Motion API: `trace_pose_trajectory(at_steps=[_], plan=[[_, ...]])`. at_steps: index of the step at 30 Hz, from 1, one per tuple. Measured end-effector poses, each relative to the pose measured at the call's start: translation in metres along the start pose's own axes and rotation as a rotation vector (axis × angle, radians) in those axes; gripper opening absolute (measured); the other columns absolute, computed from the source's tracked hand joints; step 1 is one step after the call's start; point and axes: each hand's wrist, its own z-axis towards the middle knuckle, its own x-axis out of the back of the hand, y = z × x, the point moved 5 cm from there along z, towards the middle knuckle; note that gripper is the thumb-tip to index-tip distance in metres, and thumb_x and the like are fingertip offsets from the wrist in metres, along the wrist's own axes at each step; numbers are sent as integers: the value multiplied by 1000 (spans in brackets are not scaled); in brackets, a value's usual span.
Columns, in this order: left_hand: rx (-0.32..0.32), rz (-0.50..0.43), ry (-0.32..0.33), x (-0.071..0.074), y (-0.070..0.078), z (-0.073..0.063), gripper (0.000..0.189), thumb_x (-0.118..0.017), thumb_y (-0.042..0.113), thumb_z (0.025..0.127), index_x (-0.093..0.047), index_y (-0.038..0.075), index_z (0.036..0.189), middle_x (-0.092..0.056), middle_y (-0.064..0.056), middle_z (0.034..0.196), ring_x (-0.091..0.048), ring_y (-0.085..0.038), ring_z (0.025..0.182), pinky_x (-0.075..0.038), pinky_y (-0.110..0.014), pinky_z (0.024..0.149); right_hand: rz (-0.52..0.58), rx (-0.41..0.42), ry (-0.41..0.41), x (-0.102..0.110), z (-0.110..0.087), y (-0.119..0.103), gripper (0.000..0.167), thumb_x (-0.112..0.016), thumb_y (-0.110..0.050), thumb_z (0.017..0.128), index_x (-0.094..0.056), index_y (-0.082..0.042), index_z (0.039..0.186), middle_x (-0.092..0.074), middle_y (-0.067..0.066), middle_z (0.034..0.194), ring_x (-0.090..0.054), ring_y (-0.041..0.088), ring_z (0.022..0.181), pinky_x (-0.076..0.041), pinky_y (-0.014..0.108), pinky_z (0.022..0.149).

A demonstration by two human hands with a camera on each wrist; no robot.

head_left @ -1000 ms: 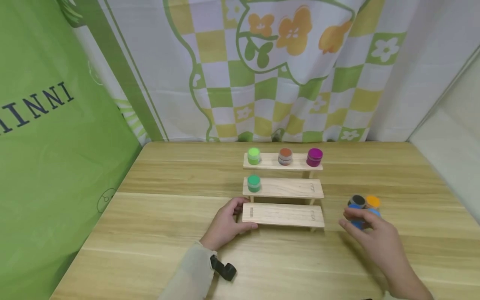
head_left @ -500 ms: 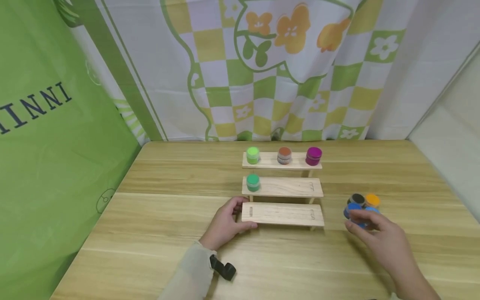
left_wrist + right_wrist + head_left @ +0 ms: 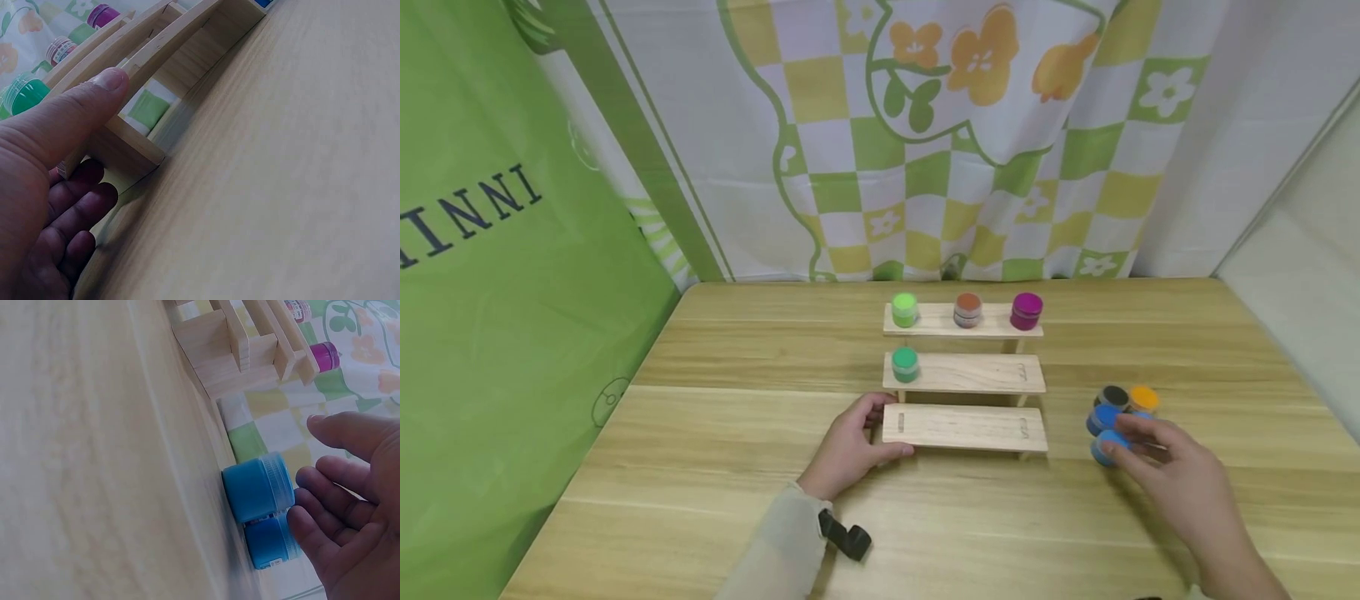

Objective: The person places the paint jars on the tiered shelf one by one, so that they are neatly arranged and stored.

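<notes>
The head camera looks forward and down from above the near side of the table, taking in the whole rack and the curtain behind. The left-wrist camera, low and tilted, looks past the left hand along the rack from close by. The right-wrist camera, also tilted, looks closely past the right hand toward the rack's other end. All three share the purple jar.

Blue jars stand upright near the wooden rack.
</notes>
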Motion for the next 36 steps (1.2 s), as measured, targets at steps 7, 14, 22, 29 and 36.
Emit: trace_pose_trajectory(at_steps=[7, 14, 22, 29, 36], plan=[[-13, 1, 3, 0, 1, 0, 66, -89, 33, 75, -58, 18, 132, -65, 3, 112, -59, -16, 100, -48, -38, 90, -27, -8, -15, -1, 1, 2, 61, -71, -48, 91, -61, -5, 134, -62, 22, 130, -47, -24, 85, -46, 9, 68], [-4, -1, 4, 0, -1, 0, 67, -90, 33, 75, -58, 18, 131, -65, 4, 110, -59, -15, 98, -48, -36, 88, -69, -7, -20, -4, 1, 1, 55, -71, -50, 91, -65, -7, 126, -66, 19, 126, -69, 23, 99, -54, 23, 73], [-11, -7, 10, 0, 0, 0, 66, -90, 33, 75, -59, 17, 131, -65, 2, 110, -59, -16, 98, -47, -38, 89, -85, -19, -148, -11, 4, 10, 67, -72, -51, 89, -61, 0, 131, -62, 30, 126, -67, 39, 104, -54, 54, 83], [-13, -9, 11, 0, 1, 0, 66, -90, 33, 74, -59, 16, 130, -65, 1, 110, -59, -17, 99, -47, -40, 90, -92, -1, -170, -14, 6, 13, 69, -76, -49, 87, -61, 2, 130, -60, 34, 126, -67, 40, 105, -55, 50, 83], [-18, -11, 10, 0, 2, 0, 66, -90, 32, 75, -59, 16, 130, -65, 1, 110, -59, -17, 100, -47, -40, 90, -89, 23, -170, -14, 6, 15, 69, -79, -47, 85, -62, 3, 129, -62, 31, 123, -68, 38, 103, -56, 43, 80]])
